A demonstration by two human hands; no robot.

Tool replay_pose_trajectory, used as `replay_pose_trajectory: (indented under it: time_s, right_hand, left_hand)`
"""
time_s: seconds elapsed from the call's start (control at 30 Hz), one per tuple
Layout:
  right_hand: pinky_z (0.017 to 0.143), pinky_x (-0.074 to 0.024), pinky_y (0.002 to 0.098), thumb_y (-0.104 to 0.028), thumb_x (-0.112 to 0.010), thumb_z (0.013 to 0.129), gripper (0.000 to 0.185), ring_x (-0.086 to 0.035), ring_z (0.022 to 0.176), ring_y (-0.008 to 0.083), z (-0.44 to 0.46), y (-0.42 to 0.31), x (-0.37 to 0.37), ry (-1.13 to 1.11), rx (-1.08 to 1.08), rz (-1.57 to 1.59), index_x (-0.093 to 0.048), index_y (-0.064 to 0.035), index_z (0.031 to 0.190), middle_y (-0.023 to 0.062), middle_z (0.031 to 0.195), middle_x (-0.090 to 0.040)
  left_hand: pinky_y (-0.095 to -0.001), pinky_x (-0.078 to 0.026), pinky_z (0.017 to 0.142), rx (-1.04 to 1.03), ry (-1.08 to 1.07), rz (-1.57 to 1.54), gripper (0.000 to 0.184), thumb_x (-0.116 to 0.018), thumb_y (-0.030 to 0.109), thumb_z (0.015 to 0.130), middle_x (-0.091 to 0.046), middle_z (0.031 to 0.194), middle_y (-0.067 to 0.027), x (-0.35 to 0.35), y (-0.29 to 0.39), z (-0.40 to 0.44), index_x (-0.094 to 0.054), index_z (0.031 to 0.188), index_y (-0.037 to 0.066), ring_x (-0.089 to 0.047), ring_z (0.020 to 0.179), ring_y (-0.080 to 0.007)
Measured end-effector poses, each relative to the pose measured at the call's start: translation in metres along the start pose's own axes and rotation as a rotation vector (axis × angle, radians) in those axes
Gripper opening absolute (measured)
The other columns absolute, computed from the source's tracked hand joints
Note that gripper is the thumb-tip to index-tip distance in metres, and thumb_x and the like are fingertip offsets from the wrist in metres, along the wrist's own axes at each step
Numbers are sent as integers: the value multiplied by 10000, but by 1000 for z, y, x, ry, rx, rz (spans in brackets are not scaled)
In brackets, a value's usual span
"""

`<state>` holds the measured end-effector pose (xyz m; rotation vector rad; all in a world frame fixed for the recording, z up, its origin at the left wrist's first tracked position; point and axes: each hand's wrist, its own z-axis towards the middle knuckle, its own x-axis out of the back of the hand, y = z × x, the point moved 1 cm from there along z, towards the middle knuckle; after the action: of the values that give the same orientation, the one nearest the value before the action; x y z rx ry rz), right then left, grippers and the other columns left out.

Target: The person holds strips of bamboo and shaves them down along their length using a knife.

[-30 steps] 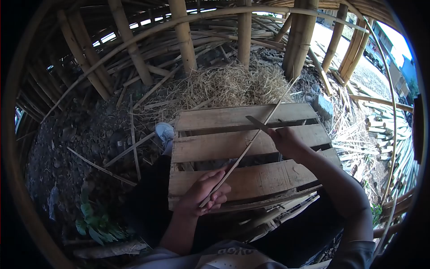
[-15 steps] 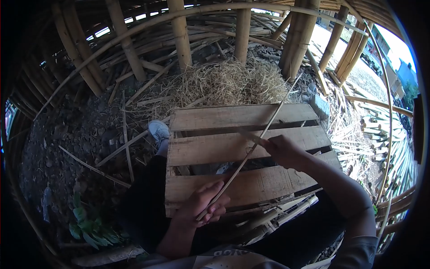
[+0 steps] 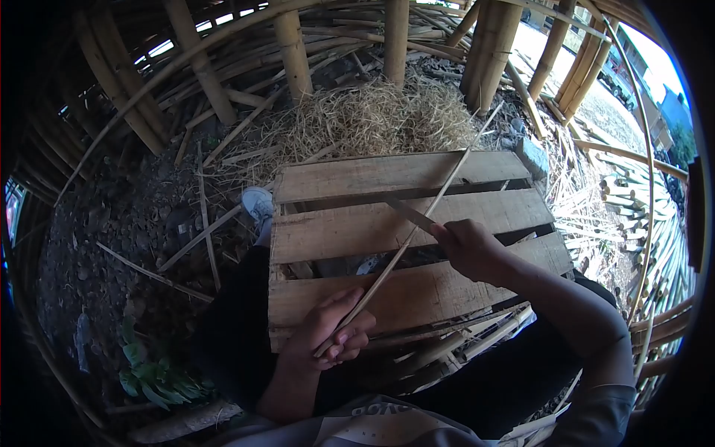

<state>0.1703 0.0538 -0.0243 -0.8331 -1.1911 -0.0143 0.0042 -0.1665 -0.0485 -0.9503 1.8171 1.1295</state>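
Squeezing its fingers around the stick's (image 3: 387, 270) near end, the left hand (image 3: 316, 325) likely stops wobbling. The stick slants above the wooden slats (image 3: 320, 238). The right hand (image 3: 473, 249) grips a knife (image 3: 404, 209), blade crosswise, perhaps so its edge meets the stick.

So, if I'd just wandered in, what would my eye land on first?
Probably the knife in the right hand, its blade crossing a long, thin stick that the left hand grips. They cross above wooden slats. Beyond the slats, a pale, tangled heap stands out near the bamboo posts.
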Motion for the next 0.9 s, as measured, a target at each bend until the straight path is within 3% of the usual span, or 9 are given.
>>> replay_pose_trajectory:
  time_s: [0.1,0.23,0.3,0.47,0.57,0.63,0.7,0.8,0.9]
  right_hand:
    - [484,-436,416,-362,-447,1023,542,-536,457,228,26,5,28,-128,-482,69,-561,53,694,167,509,-519]
    - [435,-406,379,-373,-450,1020,537,-521,428,196,9,-11,0,-10,33,-8,-593,55,729,162,506,-512]
    - [473,-425,408,-331,-465,1017,480,-555,463,226,23,-18,26,-208,-520,99,-608,67,790,201,528,-521]
    - [465,-448,375,-390,-419,1028,548,-560,441,212,11,-4,0,-114,-7,-29,-612,60,780,136,504,-535]
    - [499,-455,419,-362,-450,1019,529,-582,463,303,24,-10,21,-112,-483,74,-595,67,746,191,514,-541]
    - [468,-451,407,-384,-413,1028,578,-569,432,287,3,-23,-5,-21,-18,33,-573,48,678,176,498,-533]
    - [455,-451,399,-377,-406,1031,581,-575,432,253,9,-10,1,-114,-49,1,-571,48,671,156,500,-539]
    - [474,-451,437,-333,-424,1030,531,-565,445,306,20,-31,25,-171,-537,105,-573,65,712,196,540,-555]
    - [383,-425,378,-345,-382,1044,532,-523,379,207,2,-11,-8,-64,63,3,-571,50,742,133,514,-543]
  left_hand:
    - [-170,-295,300,5,-10,-16,472,-241,252,1067,-405,536,2,-3,0,3,-188,1511,98,-374,331,-43]
    - [-170,-298,298,-4,-87,-88,481,-239,252,1066,-406,546,-3,4,0,2,-159,1517,103,-373,339,-45]
    - [-167,-302,297,12,-125,-177,485,-239,250,1065,-413,561,-7,6,-1,5,-143,1519,109,-372,347,-46]
    - [-169,-296,304,14,-90,-92,454,-285,285,1065,-385,549,33,5,2,4,-262,1491,130,-340,354,-28]
    - [-170,-293,300,21,-89,-105,458,-285,286,1065,-387,550,32,4,-1,2,-251,1495,130,-342,353,-29]
    - [-170,-292,298,14,-89,-100,461,-286,285,1065,-388,551,31,4,1,4,-245,1497,130,-343,352,-30]
    - [-173,-289,294,3,-49,-79,443,-293,286,1064,-391,551,30,8,1,1,-279,1480,134,-345,347,-34]
    - [-174,-280,290,0,-53,-51,409,-303,287,1062,-397,550,29,1,0,4,-339,1440,136,-347,344,-38]
    - [-177,-285,294,1,-54,-20,410,-314,292,1060,-402,548,29,9,1,-2,-350,1438,140,-358,345,-39]
